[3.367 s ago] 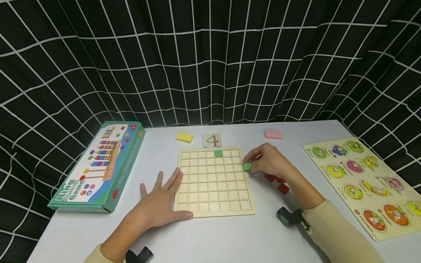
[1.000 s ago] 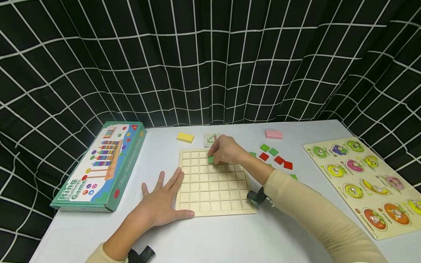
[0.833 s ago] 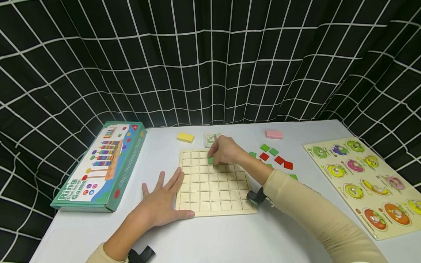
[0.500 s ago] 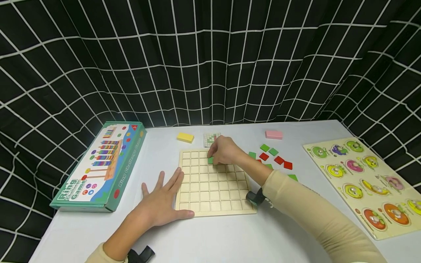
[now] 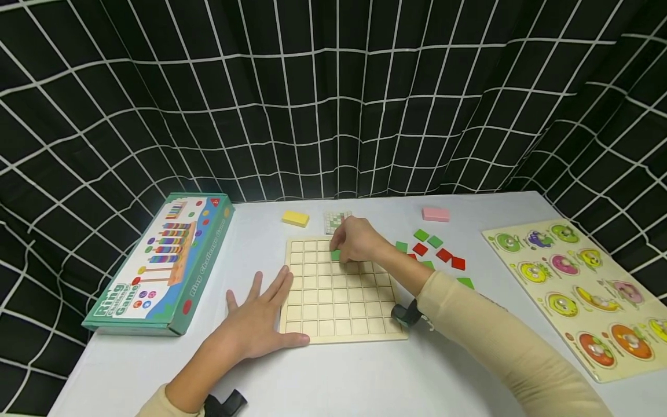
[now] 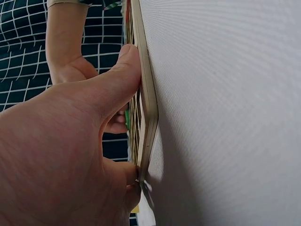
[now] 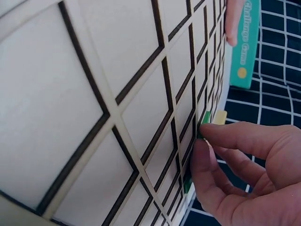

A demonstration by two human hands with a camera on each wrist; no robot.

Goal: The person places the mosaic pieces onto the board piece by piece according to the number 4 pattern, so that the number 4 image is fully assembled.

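Your right hand [image 5: 358,238] has a green tile [image 5: 336,255] pinched at its fingertips, grid board [image 5: 333,298] right under them. Your left hand [image 5: 254,327] is spread flat-ish, thumb and fingertips on the board's edge.

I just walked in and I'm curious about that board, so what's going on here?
A person is working on a gridded board. Their right hand pinches a green tile toward the board's far side; whether it is fully seated, I can't tell. The left hand rests at the left edge. Loose red tiles and green tiles lie to the right, and a patterned card lies beyond the board.
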